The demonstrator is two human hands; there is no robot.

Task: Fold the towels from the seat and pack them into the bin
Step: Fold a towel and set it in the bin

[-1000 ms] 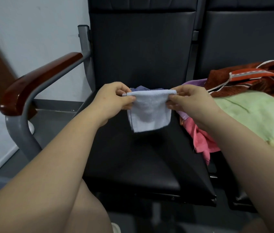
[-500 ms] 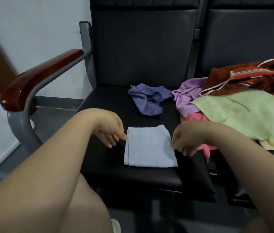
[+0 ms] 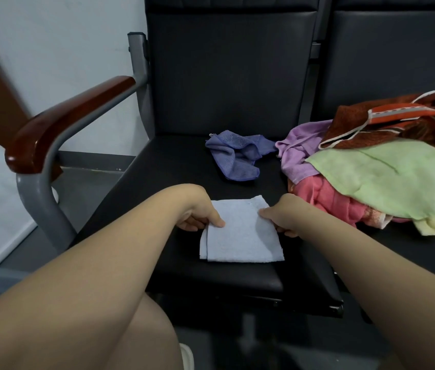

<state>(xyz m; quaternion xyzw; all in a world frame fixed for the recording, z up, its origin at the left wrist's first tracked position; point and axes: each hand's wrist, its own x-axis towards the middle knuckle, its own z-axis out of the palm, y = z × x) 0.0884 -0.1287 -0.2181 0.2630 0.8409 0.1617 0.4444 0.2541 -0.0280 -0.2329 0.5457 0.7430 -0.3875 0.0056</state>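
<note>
A second ago the pale blue towel (image 3: 240, 233) hung in the air, pinched by its top edge; now it lies flat on the black seat (image 3: 173, 166), folded into a neat rectangle with a second layer peeking out along its left side. Both hands have come down with it. The left hand (image 3: 200, 214) rests on the towel's left edge, fingers curled, thumb on top and the rest apparently tucked under the layers. The right hand (image 3: 280, 217) nips the right edge the same way, though how firmly is hard to tell because the wrist hides the fingers. This looks like either a last half-fold or a lift towards the bin, which I cannot pick out with any certainty here.

The folded towel is short-looped terry, soft and limp, so it will sag unless supported from both sides. Further back lies a crumpled blue-purple cloth (image 3: 235, 156) with a ribbed weave. To the right sits a loose heap: lilac towel (image 3: 296, 153), pink towel (image 3: 325, 198), a broad light green towel (image 3: 387, 180) and a rust-brown patterned towel (image 3: 387, 118) on top. The seat is smooth, dark, leather-like upholstery; the armrest (image 3: 64, 118) is glossy wood.
</note>
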